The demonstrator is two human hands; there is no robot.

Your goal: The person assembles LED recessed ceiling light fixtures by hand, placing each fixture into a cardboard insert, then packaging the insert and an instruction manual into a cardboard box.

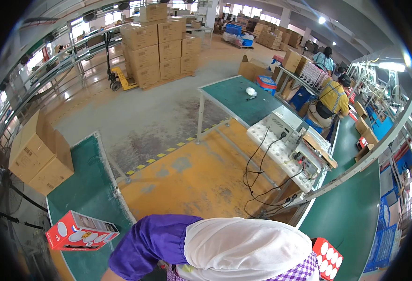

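My left arm, in a purple sleeve, reaches down to the lower edge. Only a sliver of skin from my left hand [111, 276] shows past the cuff; its fingers are out of the picture. A red-and-white printed box [86, 232] lies on the green table at left, nearest to that arm and apart from it. My right hand is out of view. Another red box with white circles [327, 259] shows at the lower right beside my white top and purple checked cloth, partly hidden by them. What supports it is hidden.
Brown cartons [42, 152] stand on the left green table [84, 173]. Ahead, another green table [229, 93] adjoins white foam trays [271, 145] with electrical devices and black cables [257, 182]. A green conveyor [341, 220] runs along the right. Co-workers [332, 98] sit farther along it.
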